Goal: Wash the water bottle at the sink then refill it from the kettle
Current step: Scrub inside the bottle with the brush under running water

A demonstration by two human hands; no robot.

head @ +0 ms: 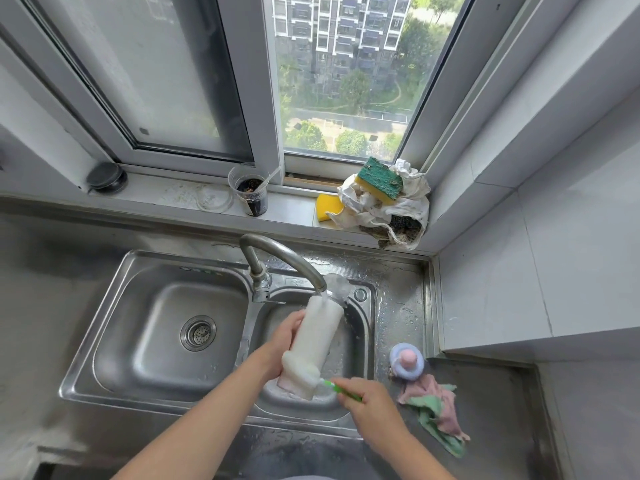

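under faucet (287, 258) | 1 bottle (320, 337), left fingers (292, 322) grasp | 1 brush (343, 392), right fingers (356, 384) grasp

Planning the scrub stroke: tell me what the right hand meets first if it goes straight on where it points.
The right hand, gripping a green brush, points up-left: first comes the foamy near end of the water bottle, in the left hand; depth unclear.

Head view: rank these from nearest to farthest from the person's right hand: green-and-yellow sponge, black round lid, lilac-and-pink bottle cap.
1. Lilac-and-pink bottle cap, on the counter, right.
2. Green-and-yellow sponge, windowsill, right end.
3. Black round lid, windowsill, far left.
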